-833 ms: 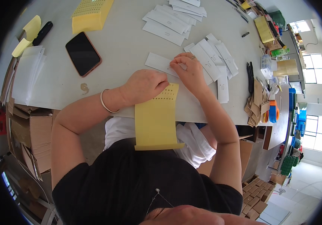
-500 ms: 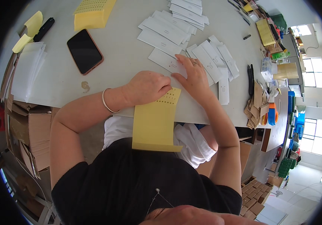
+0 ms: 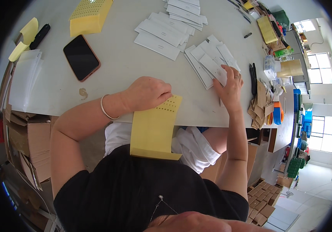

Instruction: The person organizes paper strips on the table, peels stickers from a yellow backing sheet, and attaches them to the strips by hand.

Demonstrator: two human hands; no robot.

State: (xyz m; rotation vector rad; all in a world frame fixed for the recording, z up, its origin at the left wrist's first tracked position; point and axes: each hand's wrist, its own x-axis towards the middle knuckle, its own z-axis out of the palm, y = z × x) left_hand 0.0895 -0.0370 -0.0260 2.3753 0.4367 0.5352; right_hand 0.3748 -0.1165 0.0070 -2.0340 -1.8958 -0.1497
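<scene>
My left hand (image 3: 148, 94) is closed, its fingers pinching the top edge of a yellow label sheet (image 3: 152, 131). Rows of small dark marks run across the sheet's upper end; its lower end hangs over the table edge onto my lap and folds up. To the right, my right hand (image 3: 229, 87) rests with fingers apart on a white envelope (image 3: 212, 67) lying atop the right-hand pile. Farther off, another pile of white envelopes (image 3: 160, 33) fans out across the middle of the table.
A phone (image 3: 81, 58) lies left, below a folded yellow label stack (image 3: 90, 19). White sheets (image 3: 26, 77) and a black pen (image 3: 40, 36) are at the far left. Black scissors (image 3: 253, 79), cardboard scraps (image 3: 259, 106) and an orange-blue tape roll (image 3: 277, 113) line the right edge.
My right hand has moved right from the middle envelopes to the right-hand pile, where an envelope now lies on top. The nearest envelope of the middle pile is gone. My left hand keeps the sheet.
</scene>
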